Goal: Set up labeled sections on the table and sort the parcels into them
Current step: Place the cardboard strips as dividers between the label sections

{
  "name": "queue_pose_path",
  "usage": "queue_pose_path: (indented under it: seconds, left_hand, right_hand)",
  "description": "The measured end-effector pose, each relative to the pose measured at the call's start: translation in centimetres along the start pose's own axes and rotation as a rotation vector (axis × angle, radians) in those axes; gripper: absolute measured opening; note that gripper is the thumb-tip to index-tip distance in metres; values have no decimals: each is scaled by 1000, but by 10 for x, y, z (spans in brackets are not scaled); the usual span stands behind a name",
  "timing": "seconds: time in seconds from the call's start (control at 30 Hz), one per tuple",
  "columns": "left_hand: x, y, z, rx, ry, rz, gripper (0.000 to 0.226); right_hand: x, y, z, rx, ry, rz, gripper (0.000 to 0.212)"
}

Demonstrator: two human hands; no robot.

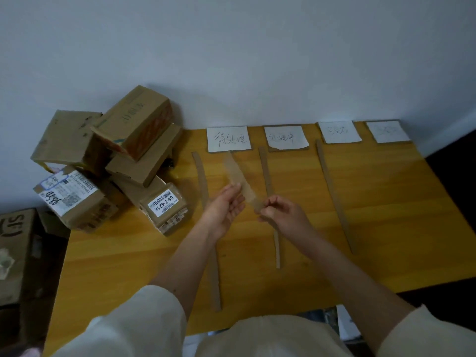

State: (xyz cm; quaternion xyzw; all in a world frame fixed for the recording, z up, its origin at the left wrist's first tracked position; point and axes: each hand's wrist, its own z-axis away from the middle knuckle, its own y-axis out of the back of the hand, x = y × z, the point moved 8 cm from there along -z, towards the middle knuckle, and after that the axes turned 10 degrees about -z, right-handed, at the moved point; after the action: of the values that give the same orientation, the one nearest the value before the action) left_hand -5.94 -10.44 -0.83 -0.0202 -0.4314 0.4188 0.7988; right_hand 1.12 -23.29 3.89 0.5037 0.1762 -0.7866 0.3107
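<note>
Strip of cardboard, blurred, held in the air above the table between the first two dividers, under the leftmost label. Right hand pinches its near end; left hand steadies the middle, fingers loosely curled on it. Risk: the limp strip could bow or land crooked and leave one section too narrow for a box, and a sleeve could nudge the loose dividers. Parcels sit stacked at the far left; the pile looks tippy. Label writing is mostly unreadable, the rightmost faint.
</note>
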Motion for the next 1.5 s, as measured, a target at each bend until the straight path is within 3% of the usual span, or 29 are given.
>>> queue_pose_path:
  seconds: [0.1, 0.33, 0.5, 0.8, 1.13, 1.3, 1.5]
  left_hand:
    - [-1, -17, -2, -2, -9, -56, 26]
    - [-12, -78, -9, -33, -60, -167, 22]
    - [-20, -134, -26, -19, -55, -252, 21]
    - [-49, -232, -69, 10, -44, -521, 39]
    - [-103, -263, -121, 139, 12, -882, 42]
    - [-115, -266, -135, 194, 35, -1178, 48]
    - [-126, -265, -146, 227, 33, -1436, 64]
  right_hand:
    - [-2, 20, 2, 16, -15, -22, 5]
    - [-19, 70, -13, 101, 34, 11, 21]
    - [-20, 128, -28, 145, 34, 54, 19]
    - [-16, 269, -53, 287, -38, 18, 19]
    - [23, 417, -78, 457, -113, -33, 17]
    - [49, 458, -96, 541, -156, -71, 9]
    - [76, 482, -115, 561, -245, -72, 13]
